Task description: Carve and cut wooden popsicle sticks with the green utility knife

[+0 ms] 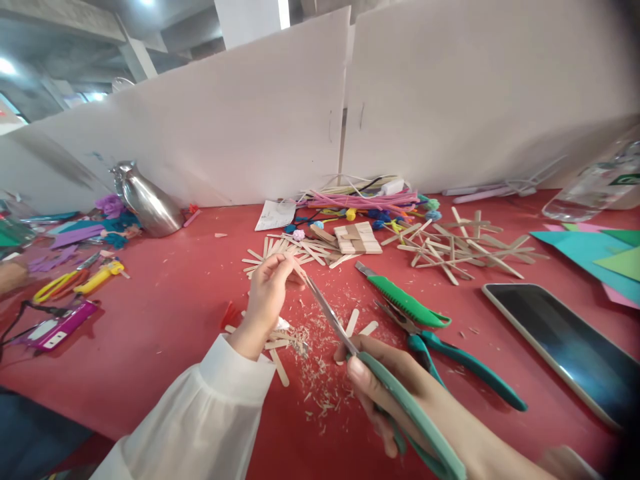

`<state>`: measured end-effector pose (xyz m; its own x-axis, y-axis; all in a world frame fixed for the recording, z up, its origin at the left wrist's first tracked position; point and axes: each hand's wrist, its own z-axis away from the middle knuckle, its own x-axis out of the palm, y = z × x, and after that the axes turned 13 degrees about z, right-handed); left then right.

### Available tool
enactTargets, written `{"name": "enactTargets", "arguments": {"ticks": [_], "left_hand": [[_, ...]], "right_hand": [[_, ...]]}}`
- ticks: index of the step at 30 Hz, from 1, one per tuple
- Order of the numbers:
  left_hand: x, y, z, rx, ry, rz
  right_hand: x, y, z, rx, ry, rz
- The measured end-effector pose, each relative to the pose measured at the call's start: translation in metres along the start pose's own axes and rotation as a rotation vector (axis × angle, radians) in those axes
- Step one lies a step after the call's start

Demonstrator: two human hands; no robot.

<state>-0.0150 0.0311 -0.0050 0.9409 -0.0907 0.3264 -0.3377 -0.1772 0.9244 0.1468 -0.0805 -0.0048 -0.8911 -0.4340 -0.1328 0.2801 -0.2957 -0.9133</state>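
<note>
Between the thumb and fingers of my left hand (267,297) is a thin wooden craft stick (296,268), mostly covered by the fingers. My right hand (385,373) grips green-handled scissors (420,420), whose blades point away and to the left. The blade tips are at the stick's near end; whether they touch it I cannot tell. Wood shavings (327,383) are scattered on the red table (175,280) below. Several short stick pieces (352,323) lie around both hands. Right of the blades are a green utility knife (407,300) and teal-handled pliers (470,367).
Craft sticks (450,250) are piled at back right, near a bundled stack (357,238) and pink pipe cleaners (360,200). A phone (560,347) and coloured paper (585,257) lie right. A metal jug (150,203) and yellow glue gun (100,277) stand left, near another person's hand (13,277).
</note>
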Motion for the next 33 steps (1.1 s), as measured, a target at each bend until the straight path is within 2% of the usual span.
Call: {"name": "enactTargets", "arguments": {"ticks": [5, 11, 18, 21, 25, 33], "left_hand": [[0.002, 0.001, 0.003, -0.023, -0.028, -0.062], [0.006, 0.004, 0.004, 0.035, -0.057, -0.072], [0.005, 0.006, 0.006, -0.002, -0.003, -0.105], [0.004, 0.007, 0.006, 0.041, 0.007, -0.165], [0.004, 0.007, 0.005, 0.057, 0.007, -0.210], [0.005, 0.006, 0.006, 0.018, -0.002, -0.185]], "right_hand": [[-0.004, -0.004, -0.001, 0.018, 0.007, 0.023], [-0.006, 0.002, -0.007, -0.011, 0.010, 0.018], [-0.009, -0.001, -0.006, -0.013, 0.036, 0.074], [-0.013, -0.002, -0.007, -0.012, 0.103, 0.187], [-0.017, 0.005, -0.009, -0.104, 0.234, 0.328], [-0.017, 0.012, -0.010, -0.152, 0.276, 0.422]]}}
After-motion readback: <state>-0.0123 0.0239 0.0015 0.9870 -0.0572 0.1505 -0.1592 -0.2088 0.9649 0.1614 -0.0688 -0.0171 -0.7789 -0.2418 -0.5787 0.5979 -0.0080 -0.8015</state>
